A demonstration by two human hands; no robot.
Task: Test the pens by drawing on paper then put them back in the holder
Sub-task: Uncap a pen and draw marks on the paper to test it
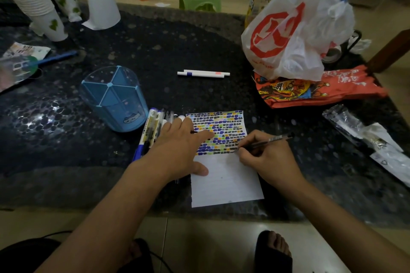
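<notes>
Two hands at work: my left hand flat, fingers spread, pressing the paper; my right hand pinching a black pen, tip on paper.

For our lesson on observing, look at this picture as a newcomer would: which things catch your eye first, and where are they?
First the paper near the table's front edge, its upper half packed with coloured marks; the left hand presses on it while the right hand writes with a dark pen. Next the blue pen holder to its left, then the white bag with a red logo at the far right.
</notes>
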